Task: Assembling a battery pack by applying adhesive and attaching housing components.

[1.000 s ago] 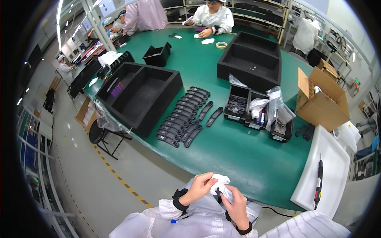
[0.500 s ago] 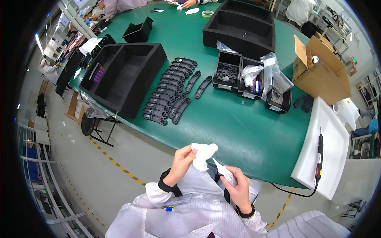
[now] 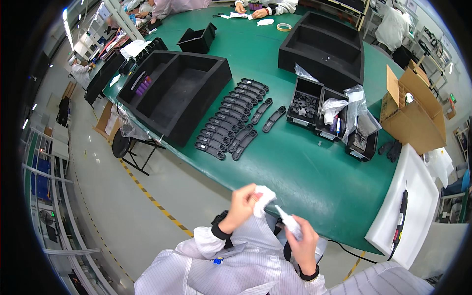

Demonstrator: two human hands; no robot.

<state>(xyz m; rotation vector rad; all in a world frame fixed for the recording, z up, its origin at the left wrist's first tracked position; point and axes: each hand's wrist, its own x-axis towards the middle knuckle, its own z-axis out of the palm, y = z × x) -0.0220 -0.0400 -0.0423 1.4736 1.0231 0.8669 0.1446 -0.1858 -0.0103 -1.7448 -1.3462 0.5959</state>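
Note:
My left hand [image 3: 244, 205] is closed on a crumpled white cloth [image 3: 265, 199], which sticks out past the fingertips. My right hand [image 3: 305, 245] grips a small white squeeze bottle [image 3: 291, 225] with a thin pointed nozzle. The nozzle points up and left, toward the cloth, with a small gap between them. Both hands are over the table's near edge, in front of my body. Farther off, several curved black plastic parts [image 3: 228, 120] lie in rows on the green table [image 3: 314, 182].
Black divided trays [image 3: 179, 101] stand at left and at the back [image 3: 322, 44]. Small black bins [image 3: 305, 103] hold small parts and bags. At right are a cardboard box [image 3: 415, 113], a white tray [image 3: 388, 216] and a corded electric screwdriver [image 3: 400, 216]. Another person's hands [image 3: 259, 14] work at the far edge.
The whole view has shifted, so the table's contents appear farther right and lower. The cloth is bunched smaller in my left hand. My right hand still holds the bottle.

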